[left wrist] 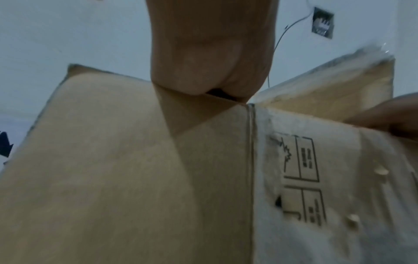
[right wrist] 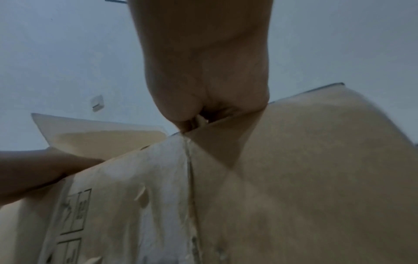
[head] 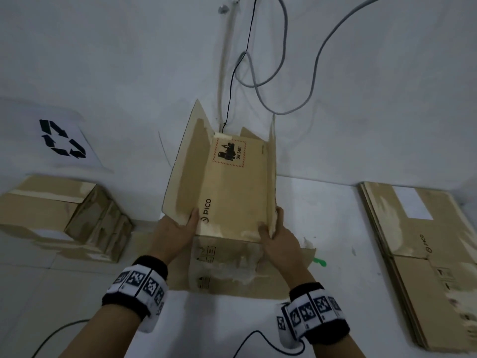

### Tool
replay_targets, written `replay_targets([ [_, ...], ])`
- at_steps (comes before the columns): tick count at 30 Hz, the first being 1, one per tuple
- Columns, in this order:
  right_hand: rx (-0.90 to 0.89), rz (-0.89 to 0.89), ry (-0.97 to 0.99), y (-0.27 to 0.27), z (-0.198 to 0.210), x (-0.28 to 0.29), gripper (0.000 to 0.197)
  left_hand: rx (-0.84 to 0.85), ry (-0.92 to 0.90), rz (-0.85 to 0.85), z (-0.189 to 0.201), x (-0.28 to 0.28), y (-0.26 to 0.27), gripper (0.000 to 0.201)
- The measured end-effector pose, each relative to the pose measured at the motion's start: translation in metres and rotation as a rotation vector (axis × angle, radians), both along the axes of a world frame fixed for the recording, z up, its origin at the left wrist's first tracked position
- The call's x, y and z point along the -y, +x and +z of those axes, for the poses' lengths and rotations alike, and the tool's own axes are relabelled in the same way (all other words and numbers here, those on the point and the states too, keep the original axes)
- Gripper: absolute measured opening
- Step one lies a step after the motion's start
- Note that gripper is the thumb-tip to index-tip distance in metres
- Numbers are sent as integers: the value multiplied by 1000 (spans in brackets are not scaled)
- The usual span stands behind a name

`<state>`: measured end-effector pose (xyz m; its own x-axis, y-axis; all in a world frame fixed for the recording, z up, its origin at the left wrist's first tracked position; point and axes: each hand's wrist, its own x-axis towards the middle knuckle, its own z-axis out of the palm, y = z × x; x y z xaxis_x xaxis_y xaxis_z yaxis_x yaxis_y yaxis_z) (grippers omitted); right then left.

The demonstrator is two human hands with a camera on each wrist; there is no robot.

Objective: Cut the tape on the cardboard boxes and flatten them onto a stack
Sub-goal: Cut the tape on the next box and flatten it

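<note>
Your left hand (head: 175, 235) and right hand (head: 280, 237) each pinch a near corner of the opened cardboard box (head: 232, 187), thumb over the top panel, fingers hidden behind the upright side flaps; the box sits mid-table, touching the wall at its far end, its near flap lying flat on the white table (head: 330, 220). A still-closed box (head: 64, 215) stands to your left, well apart, below a recycling sign (head: 62, 138). The flattened stack (head: 423, 257) lies at far right, a green object (head: 319, 262) between it and your box
</note>
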<state>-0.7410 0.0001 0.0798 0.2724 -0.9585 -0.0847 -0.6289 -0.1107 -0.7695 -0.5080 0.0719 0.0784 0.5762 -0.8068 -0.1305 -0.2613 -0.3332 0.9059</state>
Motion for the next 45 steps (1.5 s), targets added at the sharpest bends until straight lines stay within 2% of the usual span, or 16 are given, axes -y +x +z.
replay_targets([
  [3, 74, 5, 80, -2, 3, 15, 52, 63, 99, -26, -11, 21, 6, 52],
  [6, 35, -39, 68, -6, 3, 19, 57, 17, 158, -49, -23, 37, 4, 67],
  [10, 136, -134, 238, -15, -24, 10, 60, -80, 160, -5, -53, 21, -13, 77],
  [14, 265, -185, 506, -27, -52, -4, 80, -197, 279, 94, -71, -9, -37, 62],
  [19, 312, -191, 478, -41, -80, -16, 41, 7, 445, 173, -88, -26, -35, 54],
  [21, 279, -107, 458, -42, -88, -17, 42, -172, 337, 226, -94, -30, -30, 55],
  [23, 206, 44, 421, -37, -87, -16, 61, -420, 219, 319, -102, -33, -24, 44],
  [25, 238, 88, 560, -25, -73, -11, 75, -519, 267, 348, -111, -37, -15, 38],
  [28, 410, 165, 679, -27, -66, 2, 62, -609, 329, 382, -123, -41, -8, 49],
  [30, 427, -8, 800, -20, -69, 12, 76, -603, 308, 438, -123, -38, -12, 62],
  [33, 321, -3, 705, -29, -79, 10, 57, -539, 234, 654, -108, -25, -30, 99],
  [36, 324, 11, 674, -33, -88, 9, 54, -338, 270, 777, -95, -9, -45, 117],
  [38, 338, -1, 653, -33, -88, 8, 52, -35, 126, 600, -86, -5, -56, 122],
  [40, 337, 5, 634, -34, -88, 6, 48, 176, -115, 333, -68, 4, -70, 108],
  [43, 304, 15, 598, -31, -85, 5, 43, -66, -57, -53, -45, 23, -90, 112],
  [45, 288, 3, 629, -30, -81, 9, 36, -297, 46, -98, -43, 31, -93, 110],
])
